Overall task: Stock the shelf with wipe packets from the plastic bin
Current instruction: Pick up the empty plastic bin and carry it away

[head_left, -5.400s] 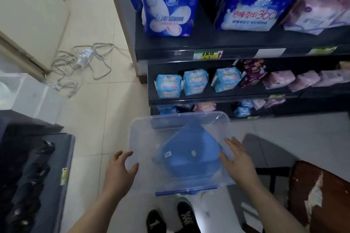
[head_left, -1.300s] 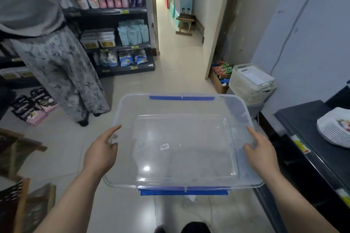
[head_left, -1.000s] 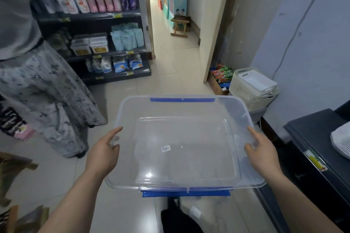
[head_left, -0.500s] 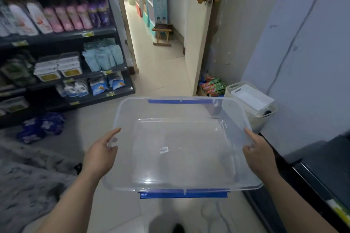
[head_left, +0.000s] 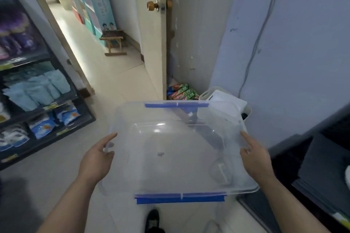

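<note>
Left hand grips the left rim, right hand grips the right rim, with thumbs hooked over and index fingers stretched forward. Between them rides the clear rectangular plastic bin with blue latches, held level above the pale tiled floor. Out left stands a dark metal shelf with pale blue packets. Ahead is a cream door.
</note>
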Tool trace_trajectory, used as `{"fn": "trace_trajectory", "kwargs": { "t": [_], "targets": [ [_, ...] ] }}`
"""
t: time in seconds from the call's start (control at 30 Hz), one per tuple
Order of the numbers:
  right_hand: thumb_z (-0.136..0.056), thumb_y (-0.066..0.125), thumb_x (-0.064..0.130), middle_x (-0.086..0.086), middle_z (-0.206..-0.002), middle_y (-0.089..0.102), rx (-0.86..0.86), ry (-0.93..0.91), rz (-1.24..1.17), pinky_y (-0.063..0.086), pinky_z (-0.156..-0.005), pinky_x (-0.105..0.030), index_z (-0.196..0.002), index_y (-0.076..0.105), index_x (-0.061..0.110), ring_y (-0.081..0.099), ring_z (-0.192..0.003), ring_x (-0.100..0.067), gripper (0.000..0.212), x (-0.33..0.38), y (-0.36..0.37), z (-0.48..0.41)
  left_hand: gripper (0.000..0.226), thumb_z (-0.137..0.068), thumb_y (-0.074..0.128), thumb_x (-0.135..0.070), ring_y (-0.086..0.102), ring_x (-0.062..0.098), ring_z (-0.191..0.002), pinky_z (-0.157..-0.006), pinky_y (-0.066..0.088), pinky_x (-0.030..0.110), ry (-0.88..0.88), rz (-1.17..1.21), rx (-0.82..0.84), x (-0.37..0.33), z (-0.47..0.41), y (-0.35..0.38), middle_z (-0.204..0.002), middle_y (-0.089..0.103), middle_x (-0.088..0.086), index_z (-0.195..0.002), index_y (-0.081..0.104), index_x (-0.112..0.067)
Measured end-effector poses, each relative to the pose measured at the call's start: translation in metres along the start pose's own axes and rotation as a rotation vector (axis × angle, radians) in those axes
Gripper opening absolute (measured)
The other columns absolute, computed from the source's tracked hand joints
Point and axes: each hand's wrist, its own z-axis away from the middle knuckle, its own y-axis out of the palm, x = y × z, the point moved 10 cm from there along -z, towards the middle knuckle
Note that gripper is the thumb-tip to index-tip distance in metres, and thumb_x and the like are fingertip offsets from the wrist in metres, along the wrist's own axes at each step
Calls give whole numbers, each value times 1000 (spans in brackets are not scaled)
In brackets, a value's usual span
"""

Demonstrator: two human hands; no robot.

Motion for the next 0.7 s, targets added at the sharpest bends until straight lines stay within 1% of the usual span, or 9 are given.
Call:
{"fn": "trace_trajectory", "kwargs": {
  "t": [0.07, 0.13, 0.2, 0.27, 0.33, 0.4, 0.43, 0.57, 0.7],
  "targets": [
    [-88, 49, -2, -17, -123, 57, -20, 38, 15, 33, -78, -24, -139, 45, 12, 53, -103, -31, 53, 1, 2, -16, 54, -89, 55, -4, 58, 21, -81, -66, 43, 30, 38, -20, 44, -19, -38, 3, -114, 61, -5, -129, 52, -40],
    [-88, 50, -2, -16, -127, 55, -51, 82, 4, 35, -82, -25, -139, 45, 13, 52, -107, -31, 53, -1, 2, -28, 54, -89, 55, -4, 58, 19, -82, -65, 41, 29, 78, -45, 82, -41, -71, 8, -112, 60, -6, -129, 51, -40],
    [-87, 51, -2, -15, -130, 53, -94, 127, -22, 35, -87, -24, -138, 46, 14, 52, -111, -31, 53, -3, -1, -37, 54, -89, 55, -4, 58, 18, -87, -69, 42, 30, 111, -47, 122, -62, -100, 17, -110, 59, -5, -129, 51, -39],
    [-87, 52, -3, -14, -129, 54, -135, 159, -50, 34, -89, -23, -138, 47, 14, 52, -112, -29, 54, -6, -4, -45, 53, -89, 55, -4, 58, 19, -91, -77, 46, 32, 139, -46, 167, -79, -127, 30, -113, 60, -3, -130, 51, -38],
    [-86, 52, -6, -14, -125, 56, -161, 175, -59, 34, -86, -22, -137, 47, 12, 53, -109, -28, 54, -10, -7, -55, 53, -88, 56, -2, 60, 20, -92, -80, 48, 33, 170, -46, 205, -95, -150, 45, -113, 62, -1, -130, 53, -35],
    [-85, 53, -6, -15, -124, 57, -182, 211, -53, 34, -84, -21, -136, 48, 12, 53, -108, -28, 54, -21, -11, -69, 53, -88, 56, -1, 61, 22, -91, -79, 47, 31, 202, -54, 252, -113, -171, 64, -112, 65, 2, -129, 54, -32],
    [-85, 53, -6, -15, -125, 56, -190, 235, -54, 34, -85, -21, -136, 49, 13, 53, -110, -29, 54, -27, -13, -77, 53, -88, 57, 0, 61, 23, -90, -78, 47, 31, 217, -59, 269, -123, -181, 75, -112, 65, 2, -129, 54, -32],
    [-86, 52, -4, -16, -131, 53, -213, 313, -50, 37, -95, -30, -138, 46, 15, 50, -117, -31, 55, -53, -22, -115, 53, -89, 57, -5, 61, 19, -87, -73, 46, 29, 255, -127, 298, -170, -222, 117, -113, 65, -4, -131, 51, -37],
    [-84, 53, -7, -20, -125, 56, -259, 320, -49, 39, -97, -36, -136, 48, 11, 52, -112, -36, 56, -77, -35, -165, 53, -89, 56, -8, 57, 15, -92, -79, 45, 30, 276, -166, 302, -221, -261, 160, -118, 63, -4, -132, 50, -38]
  ]
}}
